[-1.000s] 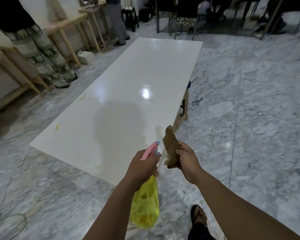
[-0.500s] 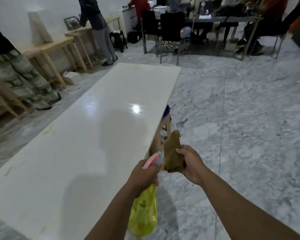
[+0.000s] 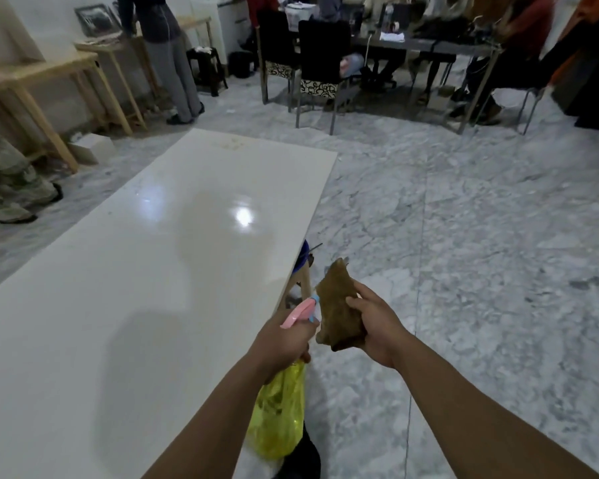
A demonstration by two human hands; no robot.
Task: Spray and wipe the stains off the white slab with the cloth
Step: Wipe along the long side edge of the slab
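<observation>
The long glossy white slab (image 3: 146, 271) stretches from lower left toward the far middle, with faint yellowish stains near its far end and its left edge. My left hand (image 3: 281, 344) grips a yellow spray bottle (image 3: 277, 416) by its neck, its pink nozzle pointing up and to the right. My right hand (image 3: 374, 326) holds a folded brown cloth (image 3: 336, 305) right beside that nozzle. Both hands hover over the floor just off the slab's right edge.
A wooden support leg (image 3: 303, 278) with something blue shows under the slab's right edge. Wooden benches (image 3: 49, 81) and standing people line the left wall. Chairs (image 3: 322, 63) and a table with seated people fill the back. Marble floor (image 3: 464, 254) lies to the right.
The view has moved forward along the slab's right side, so the slab looks nearer and larger. Both hands keep the same hold, the cloth staying close to the nozzle.
</observation>
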